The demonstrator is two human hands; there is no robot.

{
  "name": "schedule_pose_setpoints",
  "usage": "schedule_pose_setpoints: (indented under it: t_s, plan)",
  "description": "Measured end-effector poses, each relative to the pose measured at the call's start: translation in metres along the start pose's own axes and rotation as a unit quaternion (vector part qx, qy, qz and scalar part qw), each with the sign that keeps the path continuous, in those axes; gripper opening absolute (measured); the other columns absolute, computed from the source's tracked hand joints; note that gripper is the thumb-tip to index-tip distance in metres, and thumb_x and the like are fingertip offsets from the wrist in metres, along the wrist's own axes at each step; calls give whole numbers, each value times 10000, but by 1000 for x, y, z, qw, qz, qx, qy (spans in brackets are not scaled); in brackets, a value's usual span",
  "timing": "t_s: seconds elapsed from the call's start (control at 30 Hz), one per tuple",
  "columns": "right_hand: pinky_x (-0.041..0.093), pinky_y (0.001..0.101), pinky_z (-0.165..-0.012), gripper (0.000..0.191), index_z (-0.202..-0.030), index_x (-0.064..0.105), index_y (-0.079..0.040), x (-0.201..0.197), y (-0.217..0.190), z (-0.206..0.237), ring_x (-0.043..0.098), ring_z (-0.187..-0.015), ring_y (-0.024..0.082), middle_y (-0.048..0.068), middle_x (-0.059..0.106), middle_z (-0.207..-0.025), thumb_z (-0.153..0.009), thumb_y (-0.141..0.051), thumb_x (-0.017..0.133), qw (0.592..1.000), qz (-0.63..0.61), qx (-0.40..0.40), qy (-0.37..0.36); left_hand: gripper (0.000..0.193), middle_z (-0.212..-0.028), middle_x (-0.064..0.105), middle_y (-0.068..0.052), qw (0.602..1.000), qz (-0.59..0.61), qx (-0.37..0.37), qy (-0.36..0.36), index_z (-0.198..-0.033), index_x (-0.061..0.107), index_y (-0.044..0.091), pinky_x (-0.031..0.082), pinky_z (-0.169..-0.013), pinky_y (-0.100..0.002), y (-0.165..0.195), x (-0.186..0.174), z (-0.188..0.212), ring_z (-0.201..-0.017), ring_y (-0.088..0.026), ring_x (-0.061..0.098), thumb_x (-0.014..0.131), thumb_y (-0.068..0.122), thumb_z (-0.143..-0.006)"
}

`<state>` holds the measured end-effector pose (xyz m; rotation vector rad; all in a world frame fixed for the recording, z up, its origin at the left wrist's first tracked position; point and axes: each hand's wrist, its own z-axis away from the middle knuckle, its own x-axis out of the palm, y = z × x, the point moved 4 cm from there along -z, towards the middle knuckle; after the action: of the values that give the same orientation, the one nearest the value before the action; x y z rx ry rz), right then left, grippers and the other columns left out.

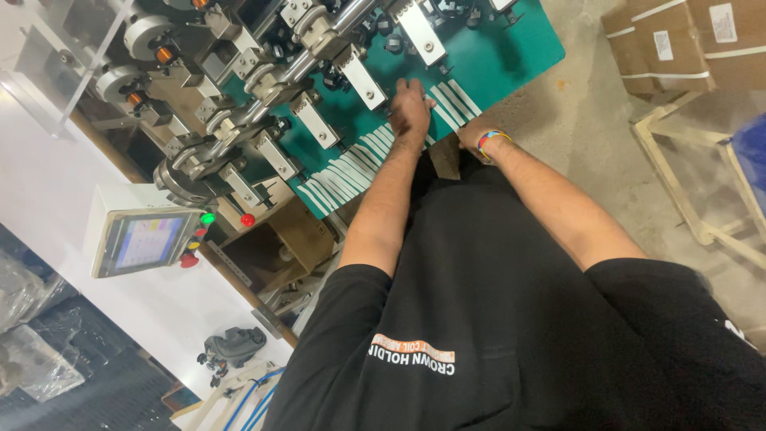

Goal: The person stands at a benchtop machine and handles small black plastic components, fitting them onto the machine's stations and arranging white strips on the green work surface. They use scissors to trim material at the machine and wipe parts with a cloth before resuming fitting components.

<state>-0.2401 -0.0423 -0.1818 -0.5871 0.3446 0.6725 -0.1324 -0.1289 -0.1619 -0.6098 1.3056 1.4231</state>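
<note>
A green machine table (511, 56) carries a row of white strips (351, 172) along its near edge. My left hand (411, 108) lies flat on the strips near the right end of the row, fingers spread and pointing at the metal clamp blocks (363, 80). My right hand (472, 136), with a colourful band on its wrist, sits at the table's near edge just right of the left hand. Its fingers are hidden at the edge, so I cannot see whether they grip anything.
A shaft with metal clamps and rollers (239, 120) runs across the table. A touchscreen control box (148, 239) with green and red buttons hangs at the left. Cardboard boxes (686, 40) and a wooden frame (694, 183) stand on the concrete floor at the right.
</note>
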Motion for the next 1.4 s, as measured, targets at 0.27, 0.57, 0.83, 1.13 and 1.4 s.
schedule_pose_setpoints:
  t_s: [0.27,0.57,0.83,1.13,1.4]
  plan:
    - [493,459,-699,432,-887,762,-80,27,20,20,650,-709,298,114,727,-808,-1052,-395,517,937,-328,112,-53,400,-1219,565,-114,999,1,-31,-11,-1069,571,104,582,-799,-453,-2,2,8,-1013,-335,685,828,294,-829]
    - [475,361,-610,467,-930,773,-86,20,20,21,619,-584,195,51,654,-668,-1065,-444,505,978,-180,-83,69,758,-1326,510,-164,999,15,-20,-23,-1340,478,118,586,-830,-440,4,0,21,-1082,-365,661,883,357,-746]
    - [520,466,-689,438,-921,771,-82,21,21,26,667,-736,321,143,736,-847,-1075,-418,536,968,-175,-103,144,853,-1351,499,-144,999,-20,-32,-9,-1376,459,130,601,-830,-404,5,9,22,-1124,-331,654,908,354,-687]
    - [503,467,-838,471,-921,827,-85,23,15,13,683,-919,380,193,759,-977,-1071,-449,567,997,-58,-44,14,864,-1368,488,-184,1000,6,-8,-13,-1384,446,105,580,-848,-437,3,12,13,-1120,-368,637,914,332,-693]
    - [546,388,-864,459,-1234,696,-56,17,25,70,727,-996,286,148,751,-1082,-913,-381,743,961,-176,-210,21,676,-973,723,-110,961,173,11,-217,-1233,605,65,552,-808,-392,-40,33,63,-913,-283,722,936,392,-743]
